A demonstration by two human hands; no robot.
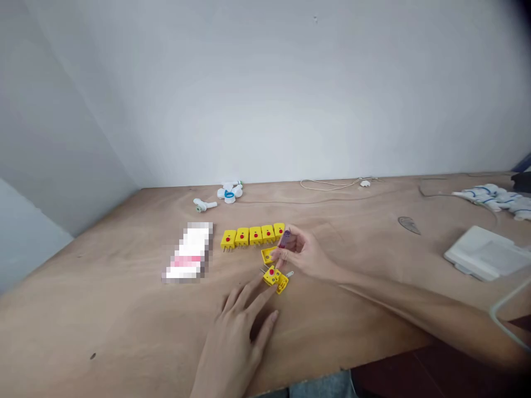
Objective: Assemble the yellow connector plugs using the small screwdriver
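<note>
From the head view, we see the right hand [302, 254] curled in a pinch on a slim translucent purple cylinder [285, 239], and the left hand [230, 345] open, fingers spread on the pale plywood table [103, 315]. A square yellow plastic connector with a red dot [271, 275] lies aslant between them, its metal pins pointing left. The left fingertips [265, 291] reach its near edge; the right hand sits just beyond. Five matching yellow connectors [253, 236] stand in a row farther on.
</note>
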